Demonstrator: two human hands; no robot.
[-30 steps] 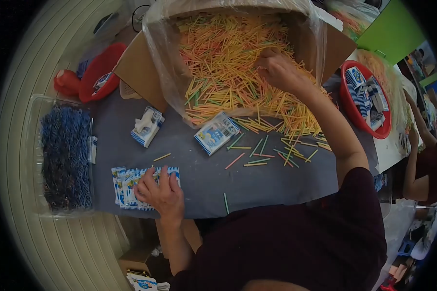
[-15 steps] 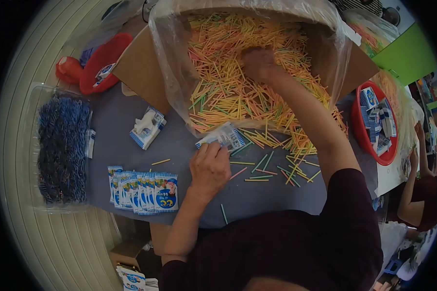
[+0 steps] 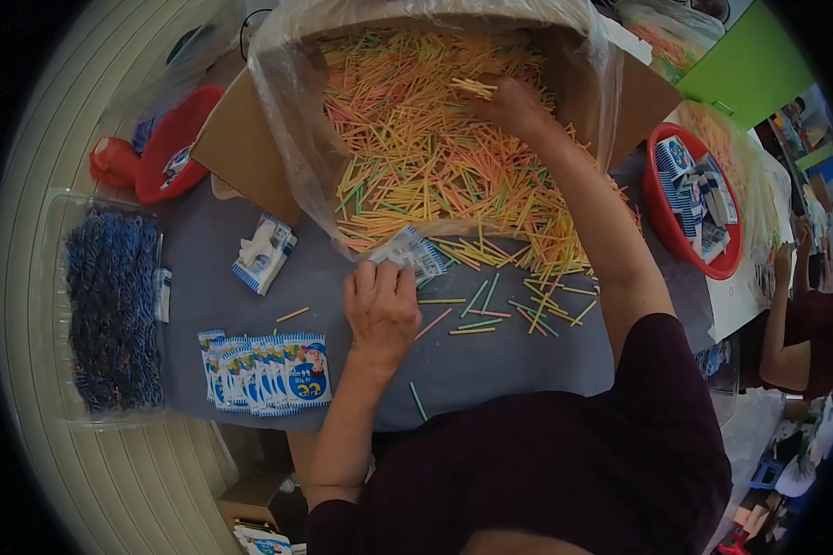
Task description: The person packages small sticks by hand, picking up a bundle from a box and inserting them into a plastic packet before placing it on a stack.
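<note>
My left hand (image 3: 380,310) rests on the table with its fingers closed on the lower edge of a small blue-and-white plastic packet (image 3: 411,253). Deep in a plastic-lined cardboard box, my right hand (image 3: 516,108) grips a small bunch of thin pastel sticks (image 3: 472,88), whose ends stick out to the left. Beneath it spreads a large heap of loose yellow, pink and green sticks (image 3: 407,157), spilling over the box's front edge. Several stray sticks (image 3: 477,326) lie on the grey table to the right of my left hand.
Overlapping printed packets (image 3: 267,372) lie at the front left, near a tissue pack (image 3: 265,254). A clear tray of dark blue twisted pieces (image 3: 111,310) stands far left. Red basins flank the box, left (image 3: 171,139) and right (image 3: 662,208). Another person's arm (image 3: 779,319) shows far right.
My right hand has lifted slightly from the heap, and a bunch of sticks now shows in its fingers. My left hand stays on the packet. The whole view has shifted a little.
</note>
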